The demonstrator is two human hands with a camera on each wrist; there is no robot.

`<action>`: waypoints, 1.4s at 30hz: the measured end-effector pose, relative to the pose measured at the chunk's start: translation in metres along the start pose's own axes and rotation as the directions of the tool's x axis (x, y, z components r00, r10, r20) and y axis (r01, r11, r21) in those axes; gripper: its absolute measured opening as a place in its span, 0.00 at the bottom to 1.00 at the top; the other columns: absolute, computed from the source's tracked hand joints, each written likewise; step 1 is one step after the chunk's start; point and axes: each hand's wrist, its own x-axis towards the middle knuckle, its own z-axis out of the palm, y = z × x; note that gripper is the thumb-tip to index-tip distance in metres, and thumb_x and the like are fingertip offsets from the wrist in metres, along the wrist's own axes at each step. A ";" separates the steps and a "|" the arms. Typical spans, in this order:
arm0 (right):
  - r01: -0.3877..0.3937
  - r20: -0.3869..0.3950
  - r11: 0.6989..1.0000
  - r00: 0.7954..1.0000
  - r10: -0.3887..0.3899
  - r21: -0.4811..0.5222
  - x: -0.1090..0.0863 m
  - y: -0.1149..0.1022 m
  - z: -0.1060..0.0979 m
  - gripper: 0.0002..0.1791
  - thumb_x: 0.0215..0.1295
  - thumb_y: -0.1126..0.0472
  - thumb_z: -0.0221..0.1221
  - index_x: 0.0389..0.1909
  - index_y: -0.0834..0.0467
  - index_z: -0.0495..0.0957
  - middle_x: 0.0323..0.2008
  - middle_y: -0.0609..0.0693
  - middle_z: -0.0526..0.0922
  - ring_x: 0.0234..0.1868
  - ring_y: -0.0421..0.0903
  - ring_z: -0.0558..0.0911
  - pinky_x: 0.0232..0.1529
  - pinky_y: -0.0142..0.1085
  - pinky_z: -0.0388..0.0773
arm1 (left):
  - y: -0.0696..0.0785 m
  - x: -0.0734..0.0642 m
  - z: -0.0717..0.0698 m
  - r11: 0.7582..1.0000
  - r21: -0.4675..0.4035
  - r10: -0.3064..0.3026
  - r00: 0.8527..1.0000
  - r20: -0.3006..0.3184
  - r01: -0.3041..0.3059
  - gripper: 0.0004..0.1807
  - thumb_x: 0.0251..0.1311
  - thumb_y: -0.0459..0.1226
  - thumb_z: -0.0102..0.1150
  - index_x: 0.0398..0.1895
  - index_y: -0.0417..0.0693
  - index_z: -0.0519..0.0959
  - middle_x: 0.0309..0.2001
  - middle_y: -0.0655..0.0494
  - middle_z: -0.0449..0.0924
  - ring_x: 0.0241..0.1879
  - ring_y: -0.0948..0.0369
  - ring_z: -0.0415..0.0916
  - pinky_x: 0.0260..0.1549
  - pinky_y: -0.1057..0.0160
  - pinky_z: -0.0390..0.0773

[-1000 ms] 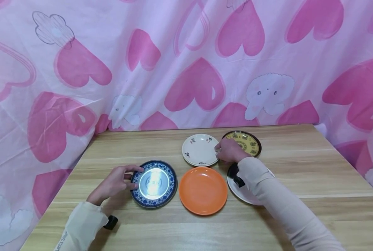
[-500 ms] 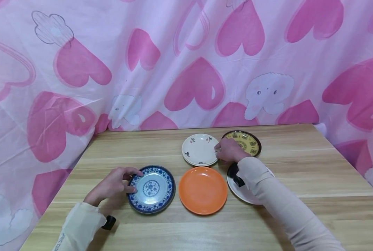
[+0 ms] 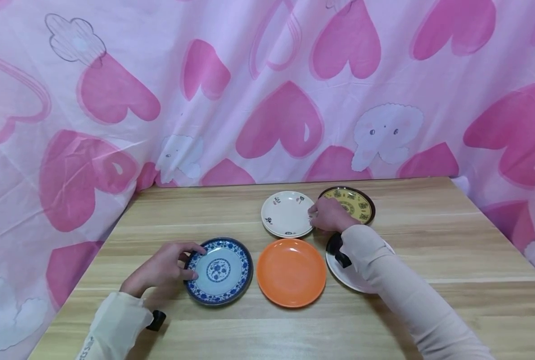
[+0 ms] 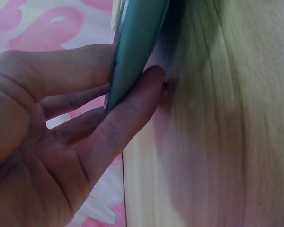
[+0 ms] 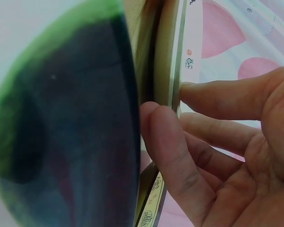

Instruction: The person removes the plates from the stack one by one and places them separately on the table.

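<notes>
My left hand [image 3: 161,265] grips the left rim of a blue-and-white patterned plate [image 3: 218,270]. In the left wrist view the fingers lie on one face of the plate's edge [image 4: 137,42] and the thumb on the underside. My right hand [image 3: 333,215] pinches the right rim of a white plate with small dark motifs [image 3: 285,214], at the back of the table. The right wrist view shows fingertips on either side of that rim. Between the hands, nearer the person, lies an orange plate [image 3: 291,272].
A yellow plate with a dark brown rim [image 3: 364,202] lies behind the right hand, partly hidden by it. Under the right forearm is another white plate [image 3: 355,281], partly covered. All rest on a wooden table [image 3: 267,332] backed by a pink heart-print curtain [image 3: 276,120].
The blue-and-white plate has shifted slightly toward the person with the left hand, and the bright glare on it has gone. The right hand and the other plates have stayed put.
</notes>
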 end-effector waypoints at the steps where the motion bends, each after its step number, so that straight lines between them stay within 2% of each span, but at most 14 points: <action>1: 0.000 -0.002 1.000 1.000 0.000 0.002 0.000 0.000 0.000 0.26 0.63 0.67 0.61 0.63 0.62 0.77 0.56 0.63 0.83 0.18 0.40 0.80 0.20 0.27 0.77 | 0.001 0.000 0.000 1.000 0.013 0.003 1.000 -0.005 -0.003 0.26 0.49 0.31 0.76 0.54 0.48 0.82 0.57 0.43 0.81 0.50 0.50 0.81 0.50 0.48 0.86; 4: 0.001 -0.004 1.000 1.000 -0.001 0.007 0.000 0.000 0.000 0.26 0.62 0.67 0.61 0.63 0.62 0.77 0.49 0.63 0.86 0.18 0.39 0.80 0.20 0.27 0.76 | 0.004 -0.001 0.001 0.997 0.072 0.001 1.000 -0.024 0.001 0.26 0.47 0.31 0.77 0.53 0.49 0.83 0.53 0.45 0.83 0.46 0.53 0.81 0.45 0.52 0.87; 7: 0.004 -0.008 1.000 1.000 -0.004 0.011 0.000 0.001 0.000 0.25 0.62 0.67 0.62 0.62 0.63 0.78 0.47 0.62 0.87 0.18 0.40 0.80 0.20 0.27 0.76 | 0.008 -0.002 0.003 0.993 0.115 -0.012 0.999 -0.039 0.017 0.26 0.46 0.30 0.77 0.52 0.49 0.83 0.50 0.46 0.84 0.43 0.56 0.81 0.42 0.56 0.87; 11: 0.017 -0.010 1.000 1.000 -0.017 0.009 0.000 0.002 0.001 0.24 0.62 0.66 0.62 0.62 0.63 0.78 0.52 0.63 0.85 0.18 0.40 0.80 0.20 0.27 0.76 | 0.014 -0.003 0.005 0.990 0.132 -0.044 0.998 -0.037 0.049 0.27 0.45 0.29 0.77 0.52 0.47 0.83 0.50 0.43 0.84 0.44 0.54 0.83 0.39 0.57 0.88; 15: 0.014 -0.007 1.000 1.000 -0.014 0.013 0.000 0.002 0.001 0.24 0.63 0.66 0.62 0.62 0.63 0.78 0.53 0.63 0.85 0.18 0.39 0.79 0.20 0.27 0.76 | 0.018 -0.002 0.005 0.987 0.139 -0.079 0.996 -0.036 0.084 0.27 0.45 0.28 0.77 0.52 0.46 0.82 0.50 0.43 0.84 0.44 0.54 0.84 0.39 0.57 0.88; 20: 0.016 -0.008 1.000 1.000 -0.016 0.020 0.001 0.003 0.001 0.24 0.62 0.66 0.62 0.61 0.63 0.78 0.54 0.63 0.84 0.17 0.39 0.79 0.20 0.27 0.77 | 0.019 -0.001 0.006 0.982 0.158 -0.095 0.995 -0.038 0.100 0.28 0.44 0.28 0.77 0.53 0.45 0.82 0.49 0.44 0.85 0.44 0.54 0.84 0.39 0.57 0.88; 32: 0.021 -0.010 0.999 1.000 -0.020 0.033 0.000 0.002 0.001 0.25 0.62 0.66 0.63 0.61 0.63 0.78 0.57 0.63 0.83 0.19 0.39 0.80 0.21 0.27 0.78 | 0.023 0.001 0.006 0.965 0.247 -0.077 0.996 -0.045 0.086 0.29 0.44 0.28 0.78 0.54 0.42 0.82 0.50 0.44 0.85 0.44 0.54 0.84 0.41 0.55 0.88; 42: 0.027 -0.011 0.999 1.000 -0.027 0.038 0.000 0.003 0.000 0.25 0.62 0.66 0.62 0.61 0.63 0.78 0.54 0.63 0.85 0.19 0.40 0.81 0.21 0.28 0.78 | 0.028 0.003 -0.004 0.962 0.261 -0.079 0.997 0.011 0.073 0.30 0.44 0.31 0.78 0.56 0.42 0.81 0.49 0.46 0.85 0.46 0.53 0.83 0.46 0.51 0.87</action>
